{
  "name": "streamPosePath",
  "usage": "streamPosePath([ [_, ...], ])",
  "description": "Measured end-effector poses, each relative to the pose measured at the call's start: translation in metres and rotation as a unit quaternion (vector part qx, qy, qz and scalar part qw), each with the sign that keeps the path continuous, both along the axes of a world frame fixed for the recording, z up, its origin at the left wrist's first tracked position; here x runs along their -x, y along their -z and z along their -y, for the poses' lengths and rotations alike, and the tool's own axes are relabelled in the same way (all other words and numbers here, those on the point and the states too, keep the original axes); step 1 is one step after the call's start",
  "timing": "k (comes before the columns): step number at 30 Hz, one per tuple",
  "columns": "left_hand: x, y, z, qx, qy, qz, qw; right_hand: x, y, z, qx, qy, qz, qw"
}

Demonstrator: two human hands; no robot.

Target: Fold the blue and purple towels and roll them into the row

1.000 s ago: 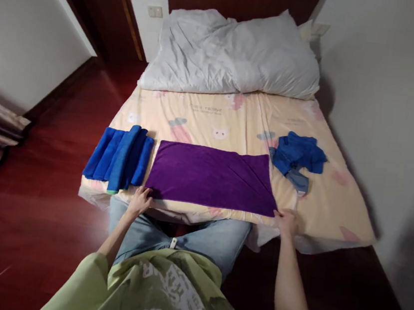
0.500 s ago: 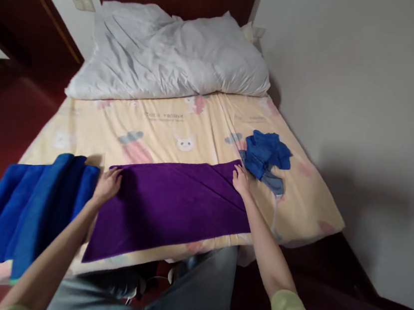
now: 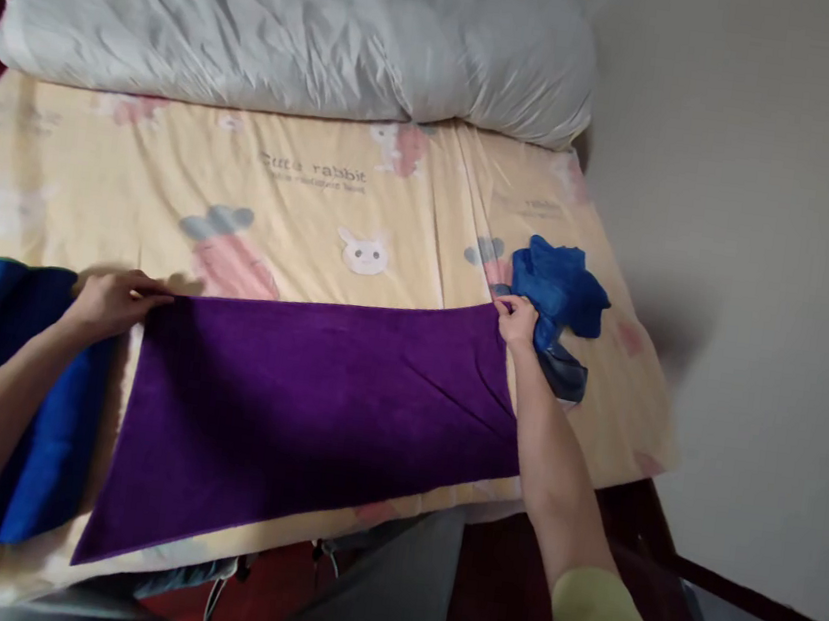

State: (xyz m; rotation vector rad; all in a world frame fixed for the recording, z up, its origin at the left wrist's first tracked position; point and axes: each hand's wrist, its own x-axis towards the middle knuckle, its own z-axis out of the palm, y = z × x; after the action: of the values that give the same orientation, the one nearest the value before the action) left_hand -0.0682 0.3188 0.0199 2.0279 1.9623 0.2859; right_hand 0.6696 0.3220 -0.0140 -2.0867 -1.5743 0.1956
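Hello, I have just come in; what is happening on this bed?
A person's left hand and right hand each pinch a far corner of a purple cloth, spread out with a few creases on the bed. Blue cloths lie at its left, and a crumpled blue one lies beside the right hand.

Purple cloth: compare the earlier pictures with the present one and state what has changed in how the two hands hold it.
The left hand and right hand have let go of the near corners, moved away from the body and now pinch the far corners. The purple cloth remains spread out, between the blue towels and the crumpled blue clothing.
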Motion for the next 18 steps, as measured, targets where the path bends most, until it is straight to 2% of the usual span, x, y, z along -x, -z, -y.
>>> streamPosePath([
  [3,-0.006,0.001,0.003,-0.031,-0.054,0.002,0.998,0.002,-0.001,-0.003,-0.035,0.034,0.006,0.999],
  [6,-0.02,0.001,0.009,-0.03,-0.08,-0.001,0.996,0.018,0.0,-0.003,-0.052,0.05,0.012,0.997],
  [10,-0.061,-0.002,0.035,-0.102,-0.076,-0.002,0.992,0.062,-0.001,0.017,-0.068,0.074,0.073,0.992],
  [12,-0.088,-0.001,0.056,-0.143,-0.039,-0.007,0.989,0.092,0.0,0.035,-0.046,0.038,0.104,0.993],
  [15,-0.123,0.007,0.084,-0.129,0.014,-0.013,0.991,0.128,0.009,0.058,0.032,-0.043,0.091,0.994],
  [18,-0.137,0.019,0.096,-0.107,-0.024,-0.011,0.994,0.136,0.022,0.064,0.083,-0.025,0.057,0.995],
])
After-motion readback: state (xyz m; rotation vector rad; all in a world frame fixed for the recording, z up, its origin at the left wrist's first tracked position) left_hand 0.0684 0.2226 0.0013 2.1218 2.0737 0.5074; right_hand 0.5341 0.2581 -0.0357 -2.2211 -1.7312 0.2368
